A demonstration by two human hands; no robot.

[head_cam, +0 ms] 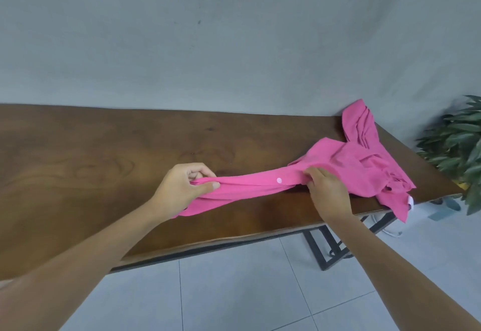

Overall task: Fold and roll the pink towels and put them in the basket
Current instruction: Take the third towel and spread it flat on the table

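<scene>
Wall [234, 39]: grey, fills the upper half of the frame.
Table [91, 153]: dark wood top on a black metal frame, crossing the middle from left edge to right.
Floor [234, 291]: pale tiles along the bottom.
Plant [458, 148]: green leaves at the right edge, past the table end.
Towel pile [369, 164]: crumpled pink cloth at the right end of the table, one part hanging over the near edge.
Pulled towel [250, 185]: pink, stretched in a bunched band between both hands, centre of the frame, with a small pale dot on it.
Left hand [182, 187]: closed around the band's left end, thumb pressed on top.
Right hand [326, 190]: fingers pinched onto the band's right end, beside the pile.
</scene>
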